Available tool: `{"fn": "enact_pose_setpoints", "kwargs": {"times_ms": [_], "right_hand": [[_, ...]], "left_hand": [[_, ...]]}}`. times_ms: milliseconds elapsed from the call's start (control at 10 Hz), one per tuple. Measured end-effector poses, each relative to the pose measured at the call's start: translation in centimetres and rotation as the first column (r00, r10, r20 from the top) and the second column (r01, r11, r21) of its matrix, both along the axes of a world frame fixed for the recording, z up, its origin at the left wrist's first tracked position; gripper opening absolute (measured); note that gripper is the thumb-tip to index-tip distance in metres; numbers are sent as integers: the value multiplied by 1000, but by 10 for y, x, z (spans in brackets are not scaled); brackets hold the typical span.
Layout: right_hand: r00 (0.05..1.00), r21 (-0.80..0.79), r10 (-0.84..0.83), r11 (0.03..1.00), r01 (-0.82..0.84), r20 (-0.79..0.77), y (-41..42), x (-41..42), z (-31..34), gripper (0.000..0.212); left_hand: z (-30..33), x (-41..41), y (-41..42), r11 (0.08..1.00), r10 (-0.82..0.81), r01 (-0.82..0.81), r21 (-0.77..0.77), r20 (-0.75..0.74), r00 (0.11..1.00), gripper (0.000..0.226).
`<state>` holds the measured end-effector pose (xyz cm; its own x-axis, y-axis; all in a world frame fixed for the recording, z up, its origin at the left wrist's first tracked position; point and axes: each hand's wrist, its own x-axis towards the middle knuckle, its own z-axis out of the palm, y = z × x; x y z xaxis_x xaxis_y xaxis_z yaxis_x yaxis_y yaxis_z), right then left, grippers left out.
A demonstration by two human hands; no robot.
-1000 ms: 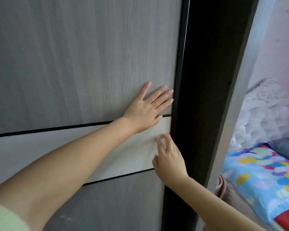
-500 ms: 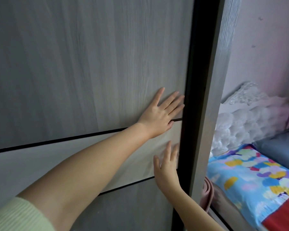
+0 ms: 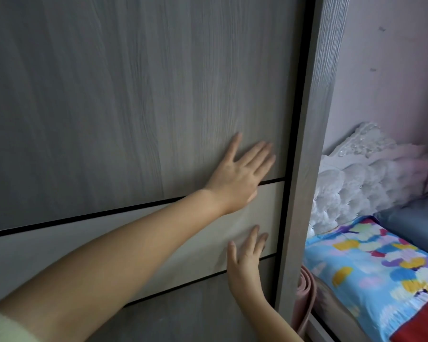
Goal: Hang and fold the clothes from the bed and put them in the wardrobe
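Both hands are lying flat with fingers spread on the grey wood-grain sliding wardrobe door [image 3: 134, 107]. The left hand [image 3: 237, 177] is pressing where the grey panel meets the pale cream band [image 3: 59, 245] crossing the door; the right hand [image 3: 245, 262] is resting lower, on that band's bottom edge, close to the grey upright frame [image 3: 314, 144]. Neither is holding anything. The door is sitting right against the frame, so the inside is hidden. Past the frame, the bed with its blue multicoloured patterned sheet [image 3: 371, 275] is lying well to the right of the hands, below a white tufted headboard [image 3: 356, 186]. A grey pillow [image 3: 415, 215] is resting on it.
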<state>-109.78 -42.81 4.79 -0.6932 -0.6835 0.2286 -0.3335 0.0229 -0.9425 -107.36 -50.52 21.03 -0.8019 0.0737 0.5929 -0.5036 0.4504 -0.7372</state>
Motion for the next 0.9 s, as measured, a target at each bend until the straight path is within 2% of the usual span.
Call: {"fn": "enact_pose_setpoints", "kwargs": {"times_ms": [100, 200, 500, 700, 800, 900], "right_hand": [[1000, -24, 2, 1000, -2, 12, -4, 6, -3, 76], [999, -14, -20, 1000, 21, 43, -13, 11, -2, 79], [999, 23, -27, 999, 26, 45, -11, 11, 3, 75], [998, 77, 56, 995, -57, 19, 7, 4, 9, 71], [993, 92, 116, 989, -116, 8, 21, 5, 10, 68], [990, 70, 138, 988, -137, -21, 50, 2, 12, 64]], "left_hand": [[-5, 45, -13, 995, 99, -99, -6, -24, 995, 90], [-7, 58, -21, 975, 215, -212, -68, 38, 976, 98], [-4, 44, -15, 973, 228, -224, -47, 105, 968, 94], [-2, 45, -8, 968, 246, -251, 13, 151, 957, 93], [6, 46, -7, 971, 225, -235, 48, 161, 961, 92], [-20, 60, 6, 994, -7, 0, 109, 67, 998, 77]]}}
